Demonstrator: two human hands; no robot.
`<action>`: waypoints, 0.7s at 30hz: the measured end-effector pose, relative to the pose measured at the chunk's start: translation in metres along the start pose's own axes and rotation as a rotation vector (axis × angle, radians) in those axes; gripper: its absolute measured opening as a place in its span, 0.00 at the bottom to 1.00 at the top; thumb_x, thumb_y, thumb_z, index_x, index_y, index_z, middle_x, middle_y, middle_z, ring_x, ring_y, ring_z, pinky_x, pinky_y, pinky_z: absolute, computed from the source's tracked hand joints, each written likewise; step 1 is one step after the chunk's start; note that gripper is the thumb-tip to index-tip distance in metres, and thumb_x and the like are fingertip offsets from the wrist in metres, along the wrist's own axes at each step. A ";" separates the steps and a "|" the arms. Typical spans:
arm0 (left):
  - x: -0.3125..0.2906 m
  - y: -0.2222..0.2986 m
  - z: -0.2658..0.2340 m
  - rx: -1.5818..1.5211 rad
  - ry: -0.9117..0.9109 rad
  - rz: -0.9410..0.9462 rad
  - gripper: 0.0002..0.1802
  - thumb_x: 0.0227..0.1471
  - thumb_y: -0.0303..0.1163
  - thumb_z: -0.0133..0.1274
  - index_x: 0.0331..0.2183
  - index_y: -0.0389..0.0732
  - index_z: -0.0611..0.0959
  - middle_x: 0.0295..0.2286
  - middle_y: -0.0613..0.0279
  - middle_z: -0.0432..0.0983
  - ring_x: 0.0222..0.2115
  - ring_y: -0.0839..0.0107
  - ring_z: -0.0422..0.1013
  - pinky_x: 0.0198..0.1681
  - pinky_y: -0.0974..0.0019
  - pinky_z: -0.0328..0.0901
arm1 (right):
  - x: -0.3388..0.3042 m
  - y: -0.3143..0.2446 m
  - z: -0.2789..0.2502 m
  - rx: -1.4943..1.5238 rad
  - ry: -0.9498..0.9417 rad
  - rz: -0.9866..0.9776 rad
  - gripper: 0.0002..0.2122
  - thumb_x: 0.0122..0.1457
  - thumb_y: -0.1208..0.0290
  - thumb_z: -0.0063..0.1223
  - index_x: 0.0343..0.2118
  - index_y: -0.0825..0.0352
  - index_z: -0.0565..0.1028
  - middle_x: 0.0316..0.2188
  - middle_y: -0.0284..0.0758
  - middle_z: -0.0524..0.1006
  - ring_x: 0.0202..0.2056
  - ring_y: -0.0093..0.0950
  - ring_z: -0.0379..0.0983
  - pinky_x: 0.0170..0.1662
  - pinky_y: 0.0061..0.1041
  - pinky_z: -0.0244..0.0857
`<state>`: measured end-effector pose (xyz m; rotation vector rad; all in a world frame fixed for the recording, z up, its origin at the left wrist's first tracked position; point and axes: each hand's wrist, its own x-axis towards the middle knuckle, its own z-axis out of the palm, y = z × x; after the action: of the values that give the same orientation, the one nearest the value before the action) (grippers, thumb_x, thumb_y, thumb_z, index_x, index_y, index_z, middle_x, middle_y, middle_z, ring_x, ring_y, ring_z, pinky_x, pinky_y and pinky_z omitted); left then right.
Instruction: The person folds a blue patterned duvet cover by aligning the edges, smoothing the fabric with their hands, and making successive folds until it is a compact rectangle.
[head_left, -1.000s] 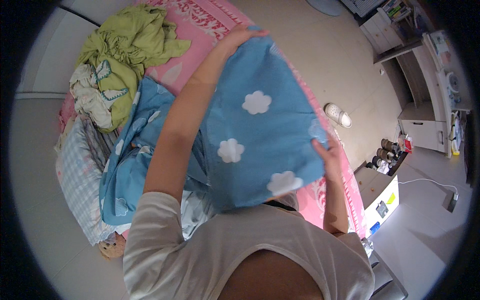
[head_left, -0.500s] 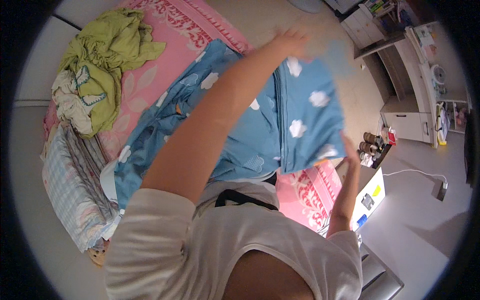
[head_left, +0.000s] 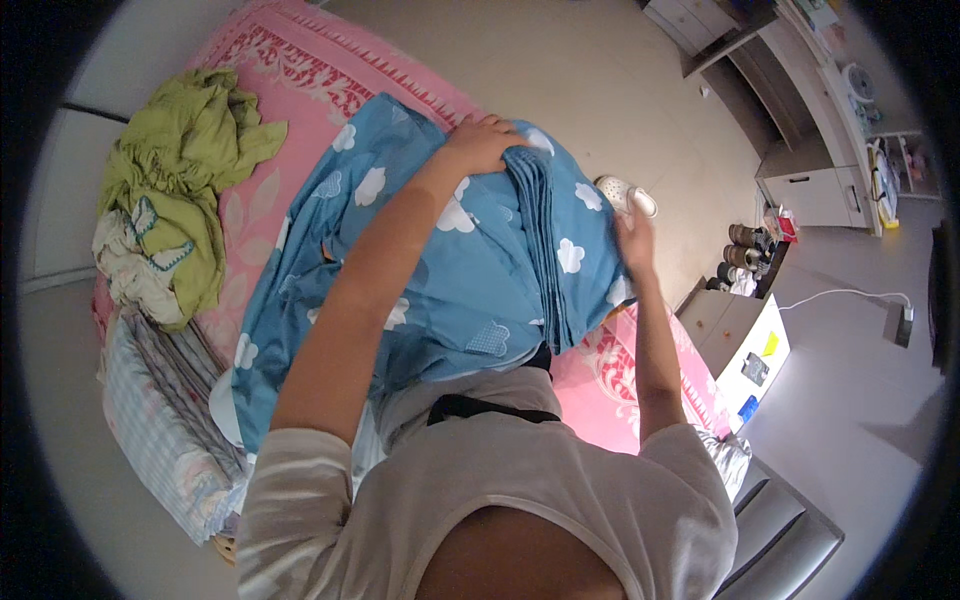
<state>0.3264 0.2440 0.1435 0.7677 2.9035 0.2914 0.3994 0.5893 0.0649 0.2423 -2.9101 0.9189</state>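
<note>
A bedroom, with its pink-covered bed [head_left: 258,205]

Fisheye head camera, one: looked steeply down from close above a pale short-sleeved shirt [head_left: 530,465], lower centre, facing outward over a pink patterned bedspread [head_left: 310,80], upper left.

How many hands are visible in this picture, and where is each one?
2: the left hand lies on the blue cloth near its far edge; the right hand is beside its right edge.
</note>
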 end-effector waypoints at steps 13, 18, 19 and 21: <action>0.020 0.005 0.012 0.096 0.124 0.297 0.24 0.40 0.22 0.51 0.42 0.53 0.73 0.43 0.64 0.70 0.48 0.65 0.63 0.51 0.55 0.55 | -0.105 -0.013 -0.032 -0.148 0.246 0.107 0.16 0.54 0.68 0.49 0.43 0.72 0.70 0.43 0.44 0.71 0.45 0.41 0.66 0.51 0.35 0.57; 0.017 0.018 0.013 -0.204 0.053 0.156 0.29 0.37 0.18 0.49 0.45 0.53 0.72 0.41 0.60 0.72 0.47 0.60 0.64 0.53 0.56 0.53 | -0.073 -0.152 -0.028 0.250 -0.095 -0.036 0.21 0.53 0.62 0.52 0.47 0.68 0.68 0.43 0.43 0.69 0.40 0.38 0.68 0.44 0.29 0.62; 0.017 0.020 0.011 -0.269 0.106 0.160 0.28 0.37 0.18 0.49 0.44 0.52 0.72 0.40 0.61 0.72 0.46 0.60 0.64 0.52 0.57 0.54 | -0.074 -0.152 -0.020 0.299 -0.131 0.058 0.21 0.53 0.62 0.52 0.47 0.67 0.68 0.44 0.43 0.68 0.39 0.37 0.69 0.42 0.29 0.62; 0.022 0.008 0.015 -0.397 0.211 0.102 0.28 0.37 0.18 0.48 0.44 0.51 0.74 0.41 0.60 0.71 0.46 0.59 0.64 0.52 0.58 0.55 | -0.075 -0.145 -0.001 0.397 -0.216 0.223 0.21 0.53 0.61 0.53 0.48 0.67 0.67 0.45 0.44 0.67 0.36 0.34 0.69 0.39 0.27 0.64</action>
<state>0.3135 0.2638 0.1290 0.8559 2.8486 0.9790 0.4989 0.4826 0.1381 0.0401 -2.9587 1.6019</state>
